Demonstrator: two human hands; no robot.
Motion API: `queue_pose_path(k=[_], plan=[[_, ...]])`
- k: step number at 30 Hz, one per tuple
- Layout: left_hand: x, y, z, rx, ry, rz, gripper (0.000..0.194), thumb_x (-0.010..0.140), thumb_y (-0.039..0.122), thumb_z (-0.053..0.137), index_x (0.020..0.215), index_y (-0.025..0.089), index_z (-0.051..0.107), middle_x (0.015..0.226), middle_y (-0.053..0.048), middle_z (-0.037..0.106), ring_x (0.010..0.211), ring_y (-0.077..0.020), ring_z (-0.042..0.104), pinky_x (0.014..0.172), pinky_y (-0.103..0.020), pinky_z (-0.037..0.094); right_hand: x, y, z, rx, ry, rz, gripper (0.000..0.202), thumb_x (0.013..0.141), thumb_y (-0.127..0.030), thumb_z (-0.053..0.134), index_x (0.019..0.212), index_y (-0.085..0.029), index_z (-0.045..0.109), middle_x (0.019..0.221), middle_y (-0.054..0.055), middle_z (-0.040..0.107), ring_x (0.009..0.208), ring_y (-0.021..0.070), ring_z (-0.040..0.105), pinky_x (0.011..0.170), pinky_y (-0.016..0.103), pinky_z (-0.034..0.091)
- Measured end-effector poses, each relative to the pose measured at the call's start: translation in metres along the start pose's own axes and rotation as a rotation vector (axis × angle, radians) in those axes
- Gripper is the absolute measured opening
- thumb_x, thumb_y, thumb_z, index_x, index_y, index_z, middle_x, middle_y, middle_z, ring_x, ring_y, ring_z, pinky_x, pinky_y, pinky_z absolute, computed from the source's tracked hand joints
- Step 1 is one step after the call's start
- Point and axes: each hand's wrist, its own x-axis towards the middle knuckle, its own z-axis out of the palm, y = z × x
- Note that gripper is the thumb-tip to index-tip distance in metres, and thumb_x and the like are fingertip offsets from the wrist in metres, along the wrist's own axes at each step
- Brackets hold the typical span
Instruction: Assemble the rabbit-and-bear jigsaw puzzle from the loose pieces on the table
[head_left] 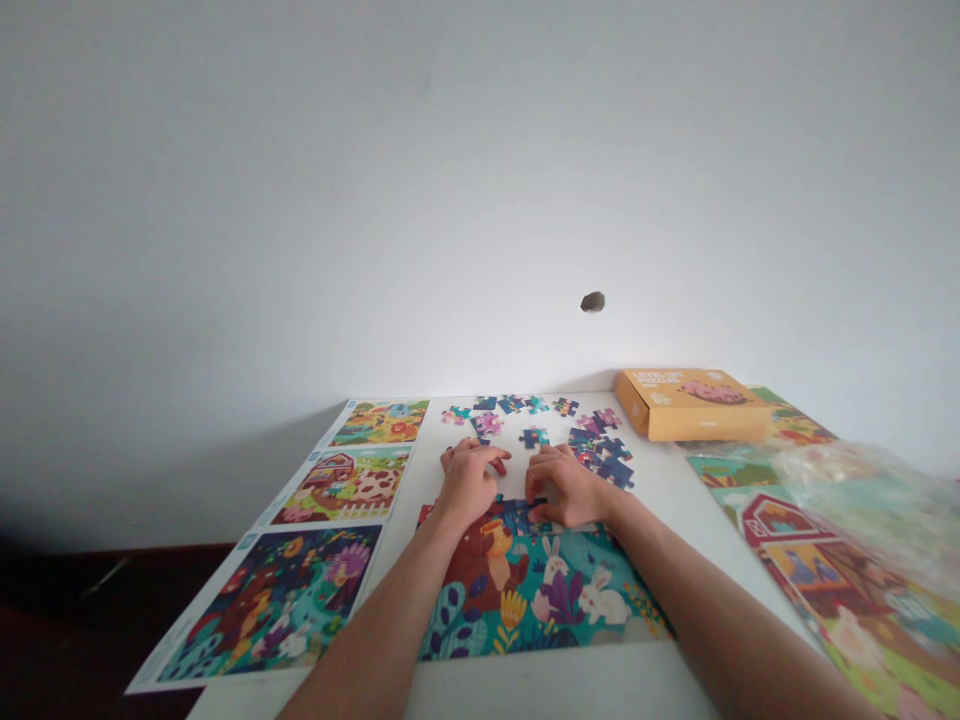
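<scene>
A partly assembled jigsaw puzzle [517, 605] with rabbits and a brown bear lies flat between my forearms. My left hand [471, 482] hovers low past its upper left edge, index finger stretched to the right and the fingers apart. Dark bits of a puzzle piece show by its fingertips. My right hand [568, 485] is curled down at the puzzle's upper edge, thumb and fingers closing at a small blue piece [523, 516] that they partly cover. Loose puzzle pieces [615, 470] lie just beyond my right hand, and a single teal piece [534, 438] lies between and beyond both hands.
On the left lies a picture sheet [379, 540] with three printed scenes. A yellow puzzle box [690, 405] stands at the back right, near a clear plastic bag [862, 490] over a farm picture [847, 590]. More pieces [512, 404] are scattered by the wall, which has a hole [592, 302].
</scene>
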Motion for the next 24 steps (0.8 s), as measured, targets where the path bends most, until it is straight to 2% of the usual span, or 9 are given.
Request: queue_pose_path(k=[6, 12, 24], plan=[[-0.001, 0.001, -0.001, 0.013, -0.015, 0.009, 0.055, 0.064, -0.006, 0.044, 0.096, 0.027, 0.075, 0.081, 0.001, 0.075, 0.098, -0.0216, 0.059, 0.092, -0.038, 0.04, -0.001, 0.003, 0.001, -0.016, -0.011, -0.014, 0.022, 0.069, -0.038, 0.078, 0.074, -0.021, 0.066, 0.08, -0.001, 0.064, 0.086, 0.019, 0.054, 0.086, 0.035, 0.03], [-0.004, 0.007, -0.006, 0.059, -0.045, 0.096, 0.056, 0.064, -0.003, 0.047, 0.099, 0.029, 0.075, 0.092, 0.0, 0.074, 0.103, -0.0242, 0.055, 0.092, -0.042, 0.034, -0.001, 0.001, 0.0, -0.005, -0.013, -0.005, 0.021, 0.069, -0.036, 0.079, 0.074, -0.021, 0.065, 0.079, -0.001, 0.064, 0.086, 0.0192, 0.054, 0.084, 0.034, 0.03], [-0.006, 0.012, -0.008, 0.082, -0.061, 0.093, 0.054, 0.064, -0.001, 0.047, 0.098, 0.03, 0.075, 0.094, -0.001, 0.072, 0.102, -0.0251, 0.054, 0.09, -0.043, 0.032, 0.0, -0.006, -0.001, -0.088, -0.037, 0.033, 0.02, 0.068, -0.035, 0.078, 0.073, -0.021, 0.063, 0.083, 0.0, 0.063, 0.088, 0.0204, 0.053, 0.083, 0.035, 0.029]])
